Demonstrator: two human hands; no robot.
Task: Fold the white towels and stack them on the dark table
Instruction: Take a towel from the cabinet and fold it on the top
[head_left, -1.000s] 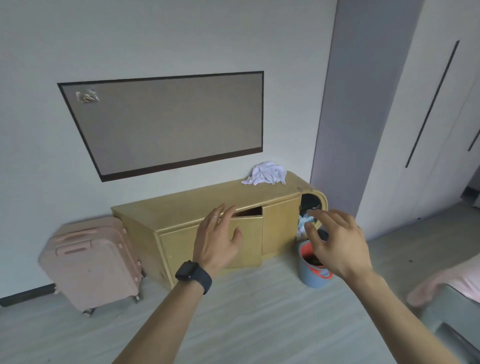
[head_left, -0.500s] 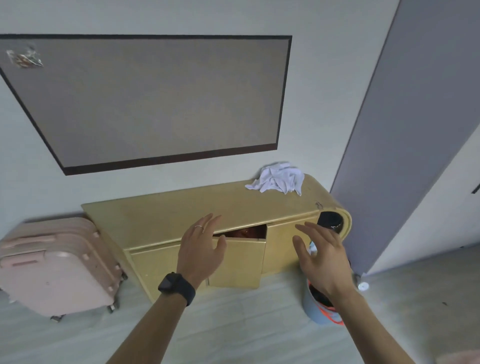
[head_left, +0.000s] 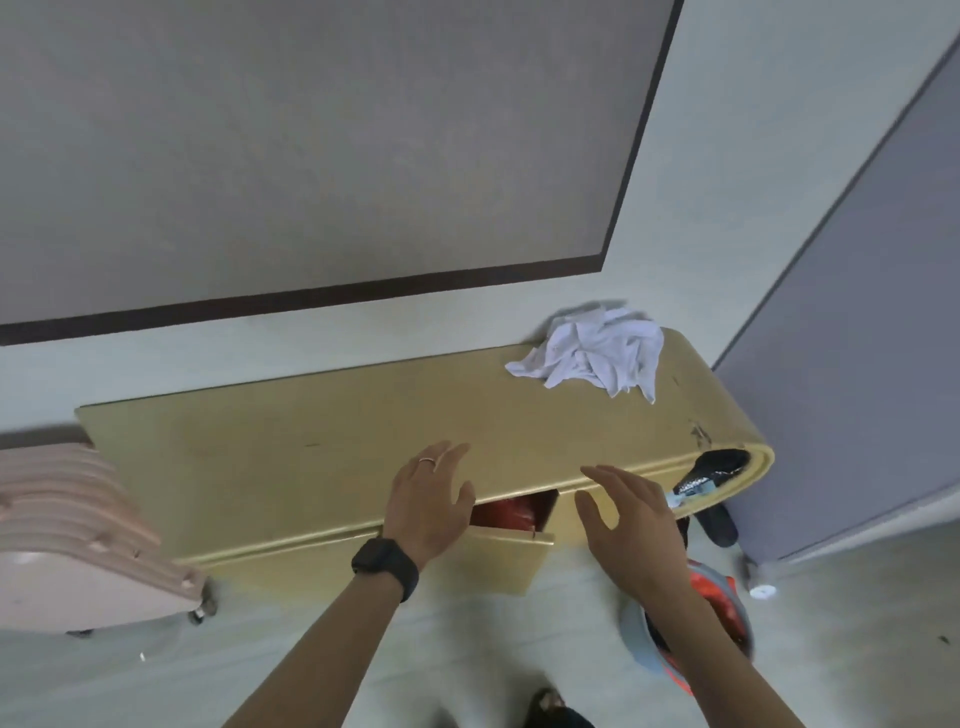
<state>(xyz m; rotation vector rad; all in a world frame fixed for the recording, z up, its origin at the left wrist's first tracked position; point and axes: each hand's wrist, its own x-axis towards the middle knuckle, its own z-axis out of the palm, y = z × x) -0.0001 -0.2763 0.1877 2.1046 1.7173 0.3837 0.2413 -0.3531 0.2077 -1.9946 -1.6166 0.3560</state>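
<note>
Soft, even indoor light, with wide-angle bending and motion smear.
The room is fairly bright under diffuse light, with no glare. The white towel (head_left: 592, 356) throws a faint, soft shadow onto the wall behind it, so the light seems to come from the camera's side. A darker band sits under the front lip of the yellow cabinet (head_left: 311, 457). Straight edges of the dark-framed wall panel (head_left: 311, 156) and the grey door (head_left: 857, 338) lean and bow toward the frame's borders. The pink suitcase (head_left: 67, 545) at the left edge is smeared, the blue bucket (head_left: 635, 642) at lower right is blurred, and fine detail is soft throughout.
</note>
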